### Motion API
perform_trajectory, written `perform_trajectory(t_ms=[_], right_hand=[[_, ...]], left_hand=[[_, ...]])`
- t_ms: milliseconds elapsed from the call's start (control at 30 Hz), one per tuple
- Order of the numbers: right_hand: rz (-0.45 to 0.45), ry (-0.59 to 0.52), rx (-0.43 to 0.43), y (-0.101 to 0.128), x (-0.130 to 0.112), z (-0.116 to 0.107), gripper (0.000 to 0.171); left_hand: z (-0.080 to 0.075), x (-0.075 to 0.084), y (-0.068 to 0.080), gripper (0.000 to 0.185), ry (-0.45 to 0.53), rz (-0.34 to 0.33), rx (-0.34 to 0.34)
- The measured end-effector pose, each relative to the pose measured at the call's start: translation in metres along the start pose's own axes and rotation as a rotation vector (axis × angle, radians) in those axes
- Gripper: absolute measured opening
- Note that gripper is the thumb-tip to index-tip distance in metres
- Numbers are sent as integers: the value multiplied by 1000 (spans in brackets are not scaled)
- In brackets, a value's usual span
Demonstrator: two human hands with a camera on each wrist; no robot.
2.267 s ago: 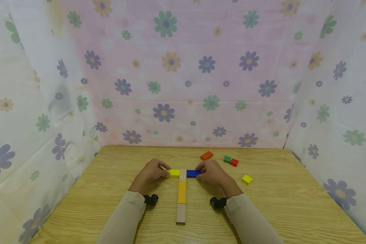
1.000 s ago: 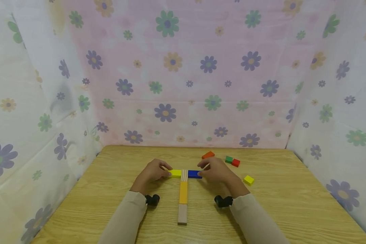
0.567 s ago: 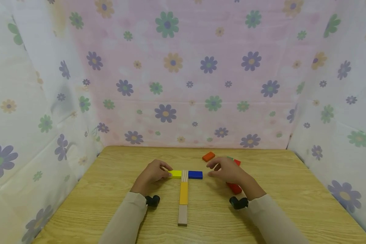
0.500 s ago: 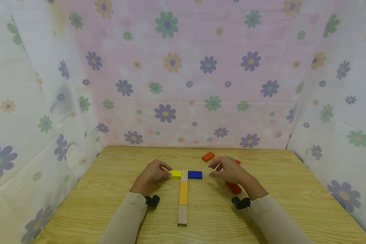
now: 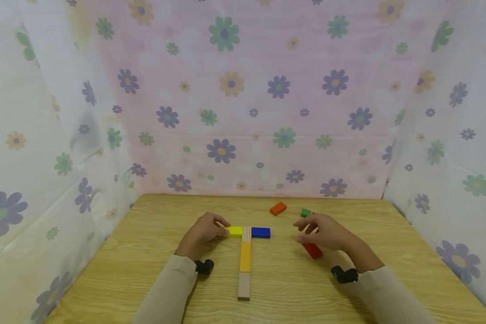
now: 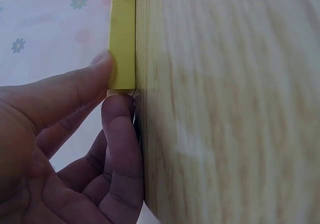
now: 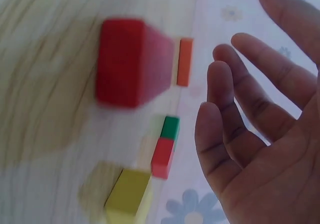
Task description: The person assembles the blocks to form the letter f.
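Note:
Several wooden blocks lie end to end in a T on the table. My left hand (image 5: 204,227) holds the outer end of the yellow block (image 5: 236,231), thumb and fingertips touching it in the left wrist view. That block meets a striped plain-wood block (image 5: 246,234), with a blue block (image 5: 261,232) on its other side. Toward me run an orange-yellow block (image 5: 245,257) and a greyish-brown block (image 5: 244,285). My right hand (image 5: 328,231), fingers relaxed and holding nothing, is above the table, partly covering a long red block (image 5: 312,251).
An orange block (image 5: 278,209) lies at the back. Beyond my right hand is a green block (image 5: 305,213), touching a small red block (image 7: 163,156). A small yellow block (image 7: 128,193) shows in the right wrist view. Flowered cloth surrounds the table's back and sides.
My right hand has let go of the blue block and moved right, away from it. The long red block has come into view beneath that hand. My left hand stays at the yellow block.

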State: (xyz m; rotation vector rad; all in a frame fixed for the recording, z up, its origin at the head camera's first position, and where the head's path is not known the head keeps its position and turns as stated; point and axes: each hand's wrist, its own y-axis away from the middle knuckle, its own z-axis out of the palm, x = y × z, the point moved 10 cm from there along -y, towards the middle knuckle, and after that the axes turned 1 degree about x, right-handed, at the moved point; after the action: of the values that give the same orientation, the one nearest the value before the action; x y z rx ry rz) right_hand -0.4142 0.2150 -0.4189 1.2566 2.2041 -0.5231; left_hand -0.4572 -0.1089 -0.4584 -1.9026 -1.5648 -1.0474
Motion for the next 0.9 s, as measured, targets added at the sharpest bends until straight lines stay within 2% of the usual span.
perform_trajectory(t_ms=[333,467,633,767,900], right_hand=[[-4,-27,-19,25,21,-14,53],[1,-2,-29,28,27,-17,63],[22,44,-66,26,32,-13,73],[78,67,-100,25,38,-6,74],[87,59,-111,25,39,-2,74]], left_hand=[[3,4,-3,20,17,12,0],[3,3,-4,20,6,12,-4],[0,1,-2,20,20,-9,5],[-1,2,0,20,33,1,6],[-1,1,2,19,37,8,5]])
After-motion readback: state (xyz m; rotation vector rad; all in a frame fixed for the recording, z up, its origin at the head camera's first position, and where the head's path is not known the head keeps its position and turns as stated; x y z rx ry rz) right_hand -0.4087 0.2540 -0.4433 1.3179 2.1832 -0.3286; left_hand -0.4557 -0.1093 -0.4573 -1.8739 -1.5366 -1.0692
